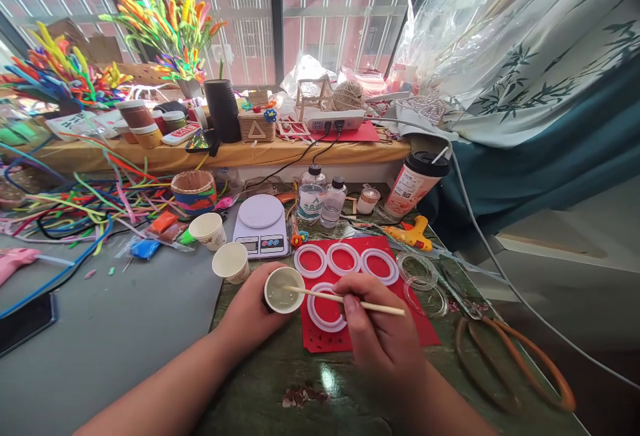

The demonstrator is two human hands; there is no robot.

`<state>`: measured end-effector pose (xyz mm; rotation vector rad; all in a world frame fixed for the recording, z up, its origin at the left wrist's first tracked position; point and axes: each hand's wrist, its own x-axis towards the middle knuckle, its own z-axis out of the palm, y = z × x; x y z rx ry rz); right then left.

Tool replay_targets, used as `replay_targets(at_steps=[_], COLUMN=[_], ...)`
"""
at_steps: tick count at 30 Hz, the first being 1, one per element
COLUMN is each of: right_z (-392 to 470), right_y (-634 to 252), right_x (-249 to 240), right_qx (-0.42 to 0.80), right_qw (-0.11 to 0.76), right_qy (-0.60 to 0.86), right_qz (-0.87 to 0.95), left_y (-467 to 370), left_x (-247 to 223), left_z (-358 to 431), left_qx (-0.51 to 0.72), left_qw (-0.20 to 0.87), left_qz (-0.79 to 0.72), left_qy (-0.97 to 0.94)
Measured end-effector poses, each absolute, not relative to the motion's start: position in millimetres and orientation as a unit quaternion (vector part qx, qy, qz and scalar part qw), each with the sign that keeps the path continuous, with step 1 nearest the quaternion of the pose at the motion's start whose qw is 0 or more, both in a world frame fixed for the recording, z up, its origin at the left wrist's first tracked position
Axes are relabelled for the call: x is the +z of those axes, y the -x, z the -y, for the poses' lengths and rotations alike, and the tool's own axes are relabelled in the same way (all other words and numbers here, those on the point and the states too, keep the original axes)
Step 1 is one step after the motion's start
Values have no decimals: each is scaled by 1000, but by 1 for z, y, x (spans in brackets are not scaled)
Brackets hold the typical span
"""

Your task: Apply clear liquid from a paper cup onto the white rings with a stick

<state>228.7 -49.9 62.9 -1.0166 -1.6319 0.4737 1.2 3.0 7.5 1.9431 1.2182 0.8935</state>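
Note:
My left hand [254, 303] is wrapped around a paper cup [271, 308] that holds a cloudy, pale liquid with small bubbles. Between the fingers of my right hand [377, 323] is a thin wooden stick [320, 295], its tip dipped in the liquid. Under and beyond my right hand, several white ring-shaped molds [343, 259] lie on a red sheet [315, 344], one of them partly covered by my fingers. Clear rings [417, 271] lie at the sheet's right edge. Two more paper cups [231, 263] stand just left of the held cup.
A kitchen scale [261, 223] and two clear bottles [311, 197] stand behind the cups. At right are a lidded drink cup [416, 184], a yellow glue gun [414, 233] and large scissors [530, 363]. Pipe cleaners [100, 199] clutter the left; a phone [27, 319] lies there too.

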Motion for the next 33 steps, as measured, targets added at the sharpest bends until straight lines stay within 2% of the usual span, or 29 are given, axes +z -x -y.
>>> replay_targets(at_steps=[5, 21, 33], right_z=[49, 53, 57], right_y=[-232, -233, -232], right_x=[61, 73, 67], right_qx=[187, 274, 283], right_qw=[540, 482, 519], right_qy=[457, 475, 490], right_qz=[682, 683, 640], left_y=[0, -3, -1], left_x=[7, 6, 4], left_z=[-2, -3, -2], left_qx=[336, 335, 340], left_qw=[336, 343, 342], left_qz=[-464, -454, -457], left_qy=[-748, -751, -747])
